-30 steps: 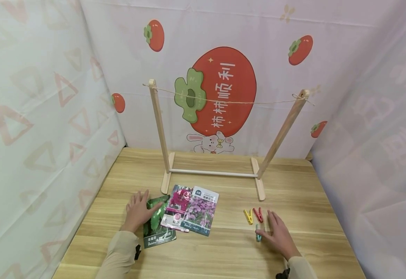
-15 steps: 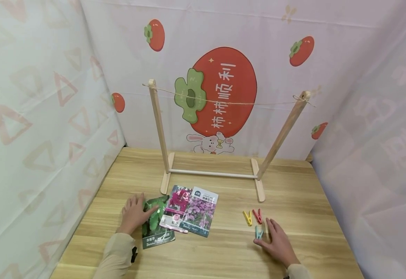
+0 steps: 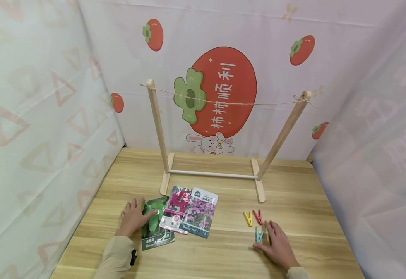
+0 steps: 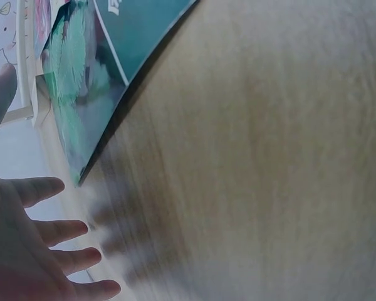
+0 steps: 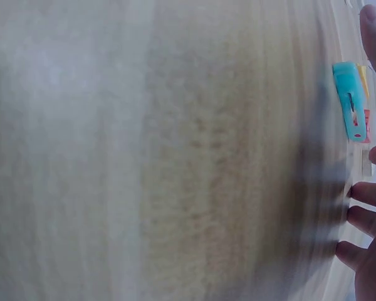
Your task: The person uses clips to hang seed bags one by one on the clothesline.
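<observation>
My left hand hovers at the left side of a green seed packet, fingers spread and thumb over the packet. In the left wrist view its fingers are apart, with their shadow on the wood. A magenta-flower seed packet lies beside it, partly under a purple-flower seed packet. My right hand is beside a blue clothespin, with thumb and fingers spread on either side and not gripping it. Just behind that lie a yellow clothespin and a red clothespin.
Behind the packets stands a wooden frame with two posts and a white crossbar. A thin string is tied between the post tops. Printed cloth walls enclose the wooden table at back and sides.
My right hand has drawn slightly towards me, uncovering more of the blue clothespin. My left hand has shifted a little left and nearer. Packets and clothespins lie essentially where they were.
</observation>
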`<state>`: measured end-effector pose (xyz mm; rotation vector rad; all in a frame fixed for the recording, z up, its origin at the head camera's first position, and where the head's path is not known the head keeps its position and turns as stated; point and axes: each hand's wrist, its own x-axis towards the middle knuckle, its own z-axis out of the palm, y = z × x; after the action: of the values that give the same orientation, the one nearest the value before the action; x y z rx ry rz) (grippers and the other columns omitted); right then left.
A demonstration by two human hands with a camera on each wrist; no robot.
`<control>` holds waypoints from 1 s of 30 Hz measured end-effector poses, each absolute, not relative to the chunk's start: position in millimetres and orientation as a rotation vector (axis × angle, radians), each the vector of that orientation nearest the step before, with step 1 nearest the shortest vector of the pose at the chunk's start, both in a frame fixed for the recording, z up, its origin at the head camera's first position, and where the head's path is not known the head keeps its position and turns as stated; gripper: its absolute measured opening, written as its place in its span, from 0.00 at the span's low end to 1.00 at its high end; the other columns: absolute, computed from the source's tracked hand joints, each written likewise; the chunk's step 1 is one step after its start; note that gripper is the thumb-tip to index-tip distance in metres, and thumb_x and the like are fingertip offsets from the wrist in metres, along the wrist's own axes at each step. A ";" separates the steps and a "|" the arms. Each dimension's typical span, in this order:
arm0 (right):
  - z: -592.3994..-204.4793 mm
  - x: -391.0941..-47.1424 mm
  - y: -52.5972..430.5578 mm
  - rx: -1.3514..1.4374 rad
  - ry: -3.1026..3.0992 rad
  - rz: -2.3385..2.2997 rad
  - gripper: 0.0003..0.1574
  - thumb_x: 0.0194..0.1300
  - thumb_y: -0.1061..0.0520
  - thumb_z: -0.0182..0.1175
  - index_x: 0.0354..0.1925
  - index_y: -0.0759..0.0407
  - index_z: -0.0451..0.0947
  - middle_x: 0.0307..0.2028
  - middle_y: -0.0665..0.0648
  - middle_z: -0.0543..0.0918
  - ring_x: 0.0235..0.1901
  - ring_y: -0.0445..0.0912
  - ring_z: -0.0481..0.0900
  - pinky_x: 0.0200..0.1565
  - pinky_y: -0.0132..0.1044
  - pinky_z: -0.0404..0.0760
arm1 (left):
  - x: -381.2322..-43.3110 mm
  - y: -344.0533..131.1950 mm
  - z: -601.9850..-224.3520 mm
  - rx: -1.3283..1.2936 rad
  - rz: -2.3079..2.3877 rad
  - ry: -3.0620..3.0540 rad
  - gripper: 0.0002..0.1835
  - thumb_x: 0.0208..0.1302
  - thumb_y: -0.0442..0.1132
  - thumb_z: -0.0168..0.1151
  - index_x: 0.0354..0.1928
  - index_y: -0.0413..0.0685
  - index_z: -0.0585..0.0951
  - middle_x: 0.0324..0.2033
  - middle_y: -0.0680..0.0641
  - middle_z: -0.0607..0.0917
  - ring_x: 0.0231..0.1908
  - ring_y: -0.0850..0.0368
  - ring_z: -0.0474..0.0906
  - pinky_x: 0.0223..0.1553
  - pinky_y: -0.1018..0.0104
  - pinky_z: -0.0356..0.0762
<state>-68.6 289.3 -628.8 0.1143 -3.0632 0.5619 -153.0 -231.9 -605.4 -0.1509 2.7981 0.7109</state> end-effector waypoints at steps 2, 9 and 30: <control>-630.0 -68.2 289.0 0.122 -3.058 0.552 0.65 0.46 0.25 0.68 0.67 0.67 0.66 0.61 0.75 0.70 0.60 0.70 0.69 0.59 0.67 0.68 | -152.7 -231.5 -605.1 -0.153 0.708 2.795 0.54 0.59 0.70 0.56 0.73 0.36 0.55 0.71 0.22 0.46 0.70 0.19 0.40 0.63 0.21 0.41; -634.6 -68.2 288.3 0.112 -3.039 0.565 0.62 0.47 0.26 0.68 0.66 0.66 0.67 0.62 0.75 0.69 0.62 0.70 0.67 0.59 0.68 0.66 | -150.7 -229.9 -603.9 -0.139 0.664 2.844 0.52 0.58 0.67 0.61 0.71 0.35 0.60 0.70 0.22 0.52 0.68 0.20 0.46 0.62 0.21 0.48; -635.7 -69.9 282.9 0.064 -3.006 0.581 0.57 0.46 0.29 0.70 0.64 0.63 0.71 0.60 0.75 0.70 0.61 0.70 0.68 0.58 0.68 0.66 | -148.3 -236.5 -605.4 -0.098 0.636 2.890 0.56 0.48 0.62 0.73 0.67 0.26 0.61 0.68 0.22 0.56 0.67 0.21 0.51 0.60 0.22 0.54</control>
<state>-69.9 282.9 -635.7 0.0637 -3.0058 0.5812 -148.3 -236.5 -605.4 -0.0976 2.8904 0.6361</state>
